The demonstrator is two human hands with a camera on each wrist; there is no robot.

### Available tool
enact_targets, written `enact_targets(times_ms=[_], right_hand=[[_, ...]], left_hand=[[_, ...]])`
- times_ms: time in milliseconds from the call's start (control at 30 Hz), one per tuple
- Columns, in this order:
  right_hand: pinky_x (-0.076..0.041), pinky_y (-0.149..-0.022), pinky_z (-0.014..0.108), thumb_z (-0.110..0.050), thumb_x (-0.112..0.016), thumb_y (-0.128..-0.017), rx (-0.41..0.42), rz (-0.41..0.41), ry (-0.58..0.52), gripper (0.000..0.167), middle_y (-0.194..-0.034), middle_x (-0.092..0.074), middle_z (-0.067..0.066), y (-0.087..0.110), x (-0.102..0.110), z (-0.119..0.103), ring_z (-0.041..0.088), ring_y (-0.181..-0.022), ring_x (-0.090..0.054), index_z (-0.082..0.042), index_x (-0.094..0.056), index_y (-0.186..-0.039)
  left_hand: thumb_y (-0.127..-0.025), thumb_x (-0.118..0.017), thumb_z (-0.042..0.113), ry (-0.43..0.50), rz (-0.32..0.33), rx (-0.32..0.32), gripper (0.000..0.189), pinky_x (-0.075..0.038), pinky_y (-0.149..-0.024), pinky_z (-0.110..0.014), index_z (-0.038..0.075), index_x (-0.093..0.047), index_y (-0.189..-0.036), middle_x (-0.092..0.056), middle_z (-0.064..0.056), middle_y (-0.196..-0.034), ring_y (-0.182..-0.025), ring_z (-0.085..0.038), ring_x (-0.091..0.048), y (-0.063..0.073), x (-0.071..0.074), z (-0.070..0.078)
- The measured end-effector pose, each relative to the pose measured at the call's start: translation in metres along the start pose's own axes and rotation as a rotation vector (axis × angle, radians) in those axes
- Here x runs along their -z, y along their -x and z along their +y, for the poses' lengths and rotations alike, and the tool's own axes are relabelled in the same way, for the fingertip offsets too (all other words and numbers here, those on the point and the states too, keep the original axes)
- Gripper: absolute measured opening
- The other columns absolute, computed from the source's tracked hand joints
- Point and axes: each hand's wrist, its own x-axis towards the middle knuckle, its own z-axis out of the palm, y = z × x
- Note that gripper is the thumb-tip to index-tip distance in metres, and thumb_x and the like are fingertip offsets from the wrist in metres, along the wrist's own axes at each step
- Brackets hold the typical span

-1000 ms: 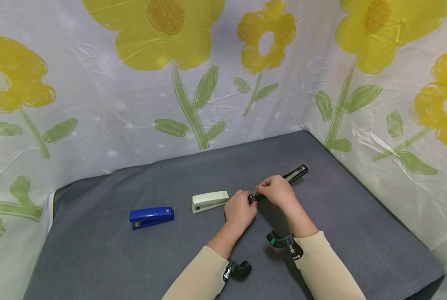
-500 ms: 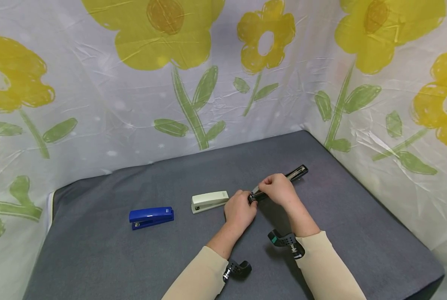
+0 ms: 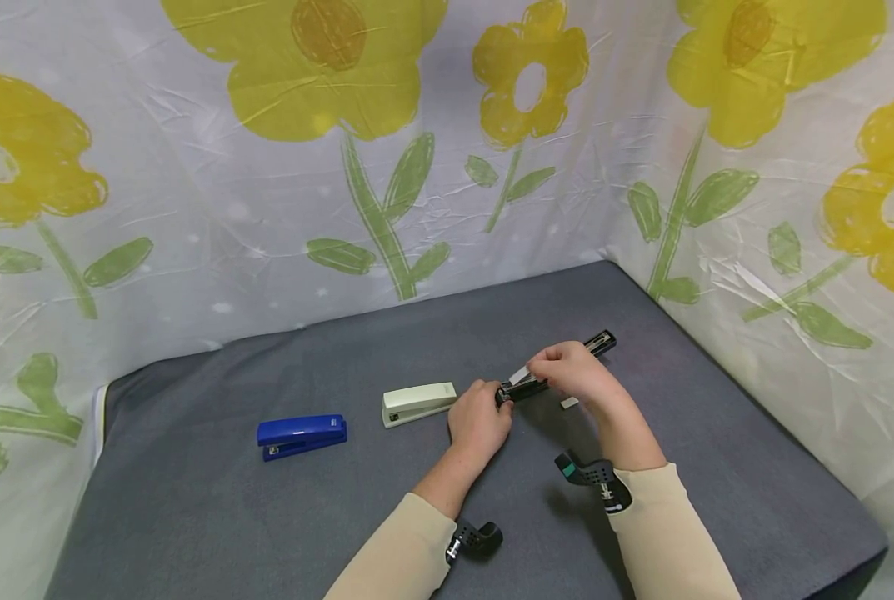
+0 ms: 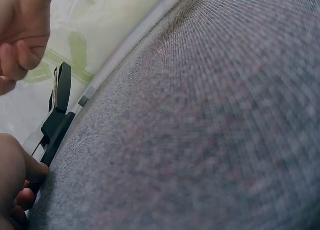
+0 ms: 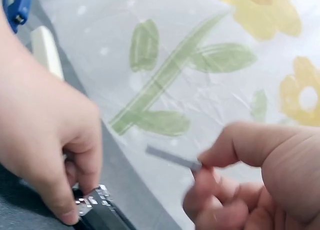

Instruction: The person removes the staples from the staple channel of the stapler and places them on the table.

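My left hand grips the front end of a black stapler, which lies opened out flat with its top arm swung back to the far right. Between thumb and finger, my right hand pinches a grey strip of staples. That strip stands clear of the stapler's base in the right wrist view and points toward my left hand. A short piece of staples lies on the grey cloth beside the stapler, below my right hand.
A pale green stapler lies just left of my left hand, with a blue stapler farther left. A flower-printed curtain hangs along the back and right edges of the cloth-covered table.
My right hand has drawn back to the right, away from the stapler's front, with the strip now showing more. The short piece on the cloth has come into view. The left hand stays put.
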Motion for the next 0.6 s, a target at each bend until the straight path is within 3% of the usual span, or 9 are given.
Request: enact_targets(times_ms=[167,333,600], right_hand=[[-0.044,-0.059,0.034,-0.014,-0.063,-0.099,0.014,-0.088,-0.086,0.022,-0.064,-0.054,0.002,0.001,0.010,0.002,0.014,-0.057,-0.045,0.003,-0.070,-0.087],[-0.054,-0.063,0.035,-0.007,-0.060,-0.100,0.035,-0.130,-0.150,0.022,-0.079,-0.066,0.011,0.001,0.020,0.009,0.014,-0.058,-0.054,0.014,-0.068,-0.101],[-0.060,-0.068,0.035,-0.003,-0.060,-0.098,0.031,-0.251,-0.195,0.018,-0.084,-0.069,0.013,0.001,0.033,0.025,0.014,-0.066,-0.065,0.013,-0.067,-0.096]], left_hand=[[-0.089,-0.079,0.024,-0.015,0.004,-0.005,0.023,-0.047,-0.055,-0.036,0.009,-0.077,-0.106,-0.064,-0.004,-0.084,-0.073,-0.023,-0.065,0.000,-0.001,-0.001],[-0.089,-0.079,0.022,-0.009,0.023,-0.008,0.023,-0.049,-0.057,-0.039,0.009,-0.076,-0.107,-0.066,-0.005,-0.085,-0.076,-0.025,-0.067,0.000,-0.002,-0.001],[-0.090,-0.078,0.021,0.005,0.043,-0.015,0.027,-0.052,-0.061,-0.040,0.006,-0.076,-0.112,-0.068,-0.008,-0.090,-0.079,-0.026,-0.068,0.001,-0.001,0.000]])
